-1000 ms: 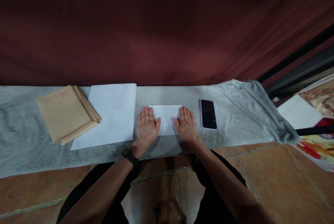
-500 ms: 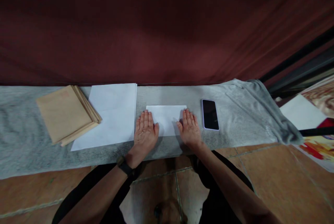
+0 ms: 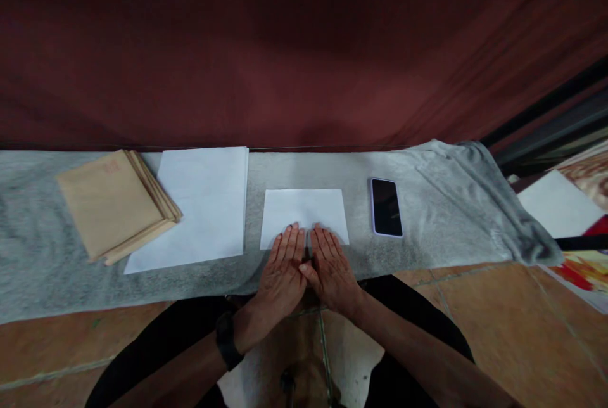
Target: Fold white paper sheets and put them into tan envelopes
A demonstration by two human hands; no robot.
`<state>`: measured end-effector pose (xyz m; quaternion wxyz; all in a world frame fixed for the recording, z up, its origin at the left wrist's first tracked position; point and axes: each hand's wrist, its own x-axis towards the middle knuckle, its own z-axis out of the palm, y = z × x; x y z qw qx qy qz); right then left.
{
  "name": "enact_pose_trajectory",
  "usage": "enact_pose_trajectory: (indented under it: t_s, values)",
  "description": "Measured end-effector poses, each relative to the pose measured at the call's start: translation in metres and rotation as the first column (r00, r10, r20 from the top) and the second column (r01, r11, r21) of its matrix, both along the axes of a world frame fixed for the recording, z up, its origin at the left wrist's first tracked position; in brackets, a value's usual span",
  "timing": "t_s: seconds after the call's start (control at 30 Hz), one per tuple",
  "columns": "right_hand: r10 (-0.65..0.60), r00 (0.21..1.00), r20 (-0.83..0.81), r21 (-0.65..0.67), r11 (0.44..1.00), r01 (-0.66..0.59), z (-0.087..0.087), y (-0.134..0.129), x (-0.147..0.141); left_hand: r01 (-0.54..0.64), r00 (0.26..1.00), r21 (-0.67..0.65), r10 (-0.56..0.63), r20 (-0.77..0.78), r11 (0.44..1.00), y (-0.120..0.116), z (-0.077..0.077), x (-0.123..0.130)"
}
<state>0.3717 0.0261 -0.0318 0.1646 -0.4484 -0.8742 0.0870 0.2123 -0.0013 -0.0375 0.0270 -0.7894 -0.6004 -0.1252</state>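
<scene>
The person's hands lie flat and palm down, side by side with thumbs meeting, clasping nothing; the fingers of the left hand (image 3: pixel 284 268) and the right hand (image 3: pixel 331 268) rest over the near edge of the paper (image 3: pixel 304 205). It lies flat on the grey cloth (image 3: pixel 318 170), between the phone (image 3: pixel 386 207) and the larger sheets (image 3: pixel 204 199). It should be very light, bending readily yet springy enough to lift at an edge, and easily creased or torn. Being thin, it would be hard to pinch off the soft cloth; a free side edge or far corner seems the best hold, with a palm steadying the middle.
</scene>
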Motion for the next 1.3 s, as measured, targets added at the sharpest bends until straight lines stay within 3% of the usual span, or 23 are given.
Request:
enact_pose_trajectory:
  t_s: [0.33,0.77,0.97,1.13,1.3]
  values:
    - [-0.087,0.995,0.048,0.102,0.991,0.082,-0.003,0.003,0.023,-0.093,0.996,-0.020,0.093,0.004,0.995,0.000,0.004,-0.021]
    - [-0.149,0.986,0.077,0.069,0.987,0.144,-0.002,0.007,0.044,-0.171,0.985,-0.035,0.172,0.035,0.985,0.002,0.009,-0.040]
    - [-0.167,0.985,0.054,-0.011,0.986,0.168,0.005,0.021,0.028,-0.108,0.992,-0.050,0.111,0.066,0.993,0.016,0.013,-0.021]
    - [-0.100,0.995,0.010,-0.078,0.992,0.101,0.012,0.030,0.000,0.014,0.997,-0.037,-0.011,0.075,0.999,0.030,0.005,0.005]
    - [-0.087,0.996,-0.002,-0.119,0.989,0.086,0.009,0.039,-0.014,0.016,1.000,-0.057,-0.015,0.020,0.998,0.039,0.000,0.012]
